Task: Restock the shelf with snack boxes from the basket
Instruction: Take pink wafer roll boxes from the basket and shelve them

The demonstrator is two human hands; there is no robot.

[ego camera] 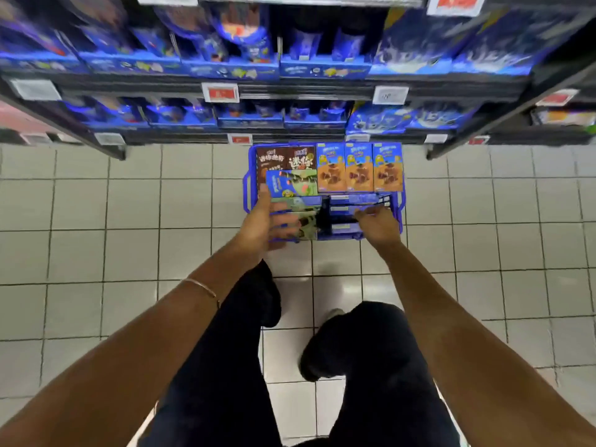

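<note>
A white tiled floor (129,204) is running under dark shelves (290,88) carrying blue packs (416,50), and the blue basket (245,188) is sitting on the tiles just before them, holding orange snack boxes (359,167) along its far side. The left hand (267,221) is hovering over green boxes (308,229) at the near left, fingers spread and loose — the right hand (377,224) is bending its fingers toward blue boxes (345,227), grip unclear in the blur
</note>
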